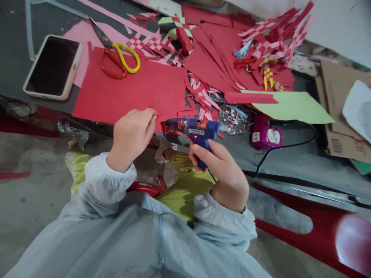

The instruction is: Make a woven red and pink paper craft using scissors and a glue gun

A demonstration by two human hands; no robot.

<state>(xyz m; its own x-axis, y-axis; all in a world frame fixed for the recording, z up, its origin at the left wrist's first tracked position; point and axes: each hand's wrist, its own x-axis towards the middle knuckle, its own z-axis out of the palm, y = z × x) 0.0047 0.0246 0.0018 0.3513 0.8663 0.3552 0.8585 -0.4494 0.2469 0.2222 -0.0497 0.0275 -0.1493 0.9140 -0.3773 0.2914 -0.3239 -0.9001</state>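
My right hand [218, 162] is wrapped round the handle of a blue hot glue gun [199, 129], whose nozzle points left and whose small red light is lit. A clear glue stick [223, 127] juts from its back end, and stringy glue clings about its front. Just left of the nozzle, my left hand [133, 135] is closed in a pinch, with a tiny reddish bit at the fingertips too small to name. Under and behind both hands lies a large sheet of red paper [139, 92]. Scissors [116, 58] with one red and one yellow handle rest on its far edge.
A phone [53, 65] lies at the left. Paper scraps [199, 92], woven paper strips [275, 34] and green paper [292, 106] cover the back. A dish of beads [233, 117], a purple power adapter [265, 133] with a black cable and cardboard [344, 108] are at the right.
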